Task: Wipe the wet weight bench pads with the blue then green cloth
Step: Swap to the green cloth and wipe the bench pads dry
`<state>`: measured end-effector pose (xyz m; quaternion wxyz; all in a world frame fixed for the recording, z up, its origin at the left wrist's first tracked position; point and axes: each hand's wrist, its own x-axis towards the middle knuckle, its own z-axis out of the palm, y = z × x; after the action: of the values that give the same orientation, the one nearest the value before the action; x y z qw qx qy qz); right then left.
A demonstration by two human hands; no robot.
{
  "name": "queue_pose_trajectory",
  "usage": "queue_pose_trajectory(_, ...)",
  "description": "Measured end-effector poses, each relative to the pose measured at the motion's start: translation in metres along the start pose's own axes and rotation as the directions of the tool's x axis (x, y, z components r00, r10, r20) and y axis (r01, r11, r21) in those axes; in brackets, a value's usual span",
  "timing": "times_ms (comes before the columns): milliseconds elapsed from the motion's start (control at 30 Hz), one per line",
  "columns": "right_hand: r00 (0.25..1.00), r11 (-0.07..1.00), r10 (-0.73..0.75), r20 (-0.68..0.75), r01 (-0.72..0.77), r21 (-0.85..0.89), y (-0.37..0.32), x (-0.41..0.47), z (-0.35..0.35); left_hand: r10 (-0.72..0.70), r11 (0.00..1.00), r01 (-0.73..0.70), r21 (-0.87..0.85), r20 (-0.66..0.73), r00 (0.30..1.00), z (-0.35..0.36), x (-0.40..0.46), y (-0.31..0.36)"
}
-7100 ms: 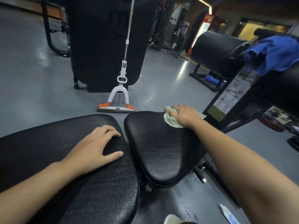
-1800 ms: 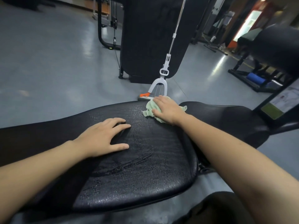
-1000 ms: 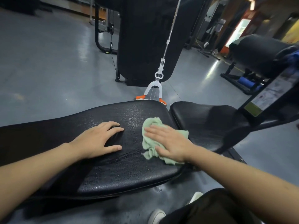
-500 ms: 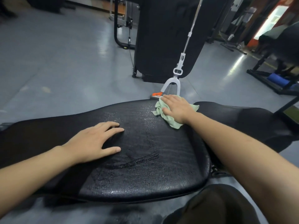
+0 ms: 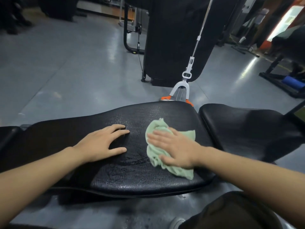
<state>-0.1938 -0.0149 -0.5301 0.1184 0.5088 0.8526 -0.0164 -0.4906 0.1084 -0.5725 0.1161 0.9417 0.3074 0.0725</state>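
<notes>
Black wet bench pad (image 5: pixel 132 176) amid grey gym floor (image 5: pixel 66 66)

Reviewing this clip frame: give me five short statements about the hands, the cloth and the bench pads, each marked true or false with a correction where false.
1. The right hand presses a crumpled pale green cloth flat onto the long black textured bench pad. True.
2. The left hand grips a blue cloth. False: it rests bare on the long pad, holding nothing.
3. Water droplets show on the long pad. True.
4. The cloth lies on the smaller black seat pad. False: it is on the long pad.
5. The white and orange mop lies across the bench. False: it stands on the grey floor behind the bench.
</notes>
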Motion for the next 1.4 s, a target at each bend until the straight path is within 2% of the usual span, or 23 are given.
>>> queue_pose_trajectory(100, 0.999, 0.998, -0.054, -0.008, 0.054, 0.013, -0.002, -0.005, 0.005, 0.007, 1.0, -0.007, -0.006, 0.003, 1.0, 0.001, 0.005, -0.002)
queue_pose_trajectory(200, 0.999, 0.999, -0.038, -0.032, 0.038, 0.003, 0.019, 0.012, 0.002, 0.025, 1.0, -0.025, -0.002, -0.003, 1.0, 0.004, 0.007, -0.008)
queue_pose_trajectory(400, 0.97, 0.97, 0.243, -0.028, -0.243, 0.021, 0.076, 0.087, -0.011, 0.034, 0.999, -0.035, -0.005, -0.02, 0.999, 0.003, 0.007, -0.014)
queue_pose_trajectory(567, 0.922, 0.922, 0.386, -0.028, -0.387, -0.024, 0.093, 0.121, -0.012, 0.036, 0.999, -0.036, -0.011, -0.025, 0.999, 0.006, 0.005, -0.014)
queue_pose_trajectory(633, 0.917, 0.916, 0.398, -0.014, -0.398, -0.047, 0.084, 0.119, -0.013, 0.036, 0.999, -0.036, -0.006, -0.014, 0.999, 0.006, 0.004, -0.014)
queue_pose_trajectory(733, 0.936, 0.936, 0.351, 0.017, -0.351, -0.036, 0.058, 0.102, -0.013, 0.02, 1.0, -0.02, 0.003, -0.004, 1.0, 0.005, 0.0, -0.012)
queue_pose_trajectory(867, 0.978, 0.979, 0.204, 0.035, -0.204, -0.006, 0.002, 0.063, -0.007, 0.001, 1.0, -0.002, 0.013, 0.019, 1.0, 0.005, -0.012, -0.01)
queue_pose_trajectory(1100, 0.994, 0.999, -0.047, -0.098, 0.047, -0.005, -0.078, 0.001, 0.015, -0.015, 1.0, 0.014, 0.026, 0.047, 0.999, 0.003, -0.035, -0.009)
queue_pose_trajectory(1267, 0.98, 0.989, -0.109, -0.167, 0.091, -0.114, -0.092, -0.019, 0.026, -0.007, 0.998, 0.003, 0.056, 0.06, 0.998, 0.002, -0.034, -0.004)
queue_pose_trajectory(1400, 0.978, 0.988, -0.11, -0.177, 0.089, -0.124, -0.082, -0.037, 0.027, 0.061, 0.991, -0.069, 0.115, 0.066, 0.996, 0.001, -0.023, 0.007)
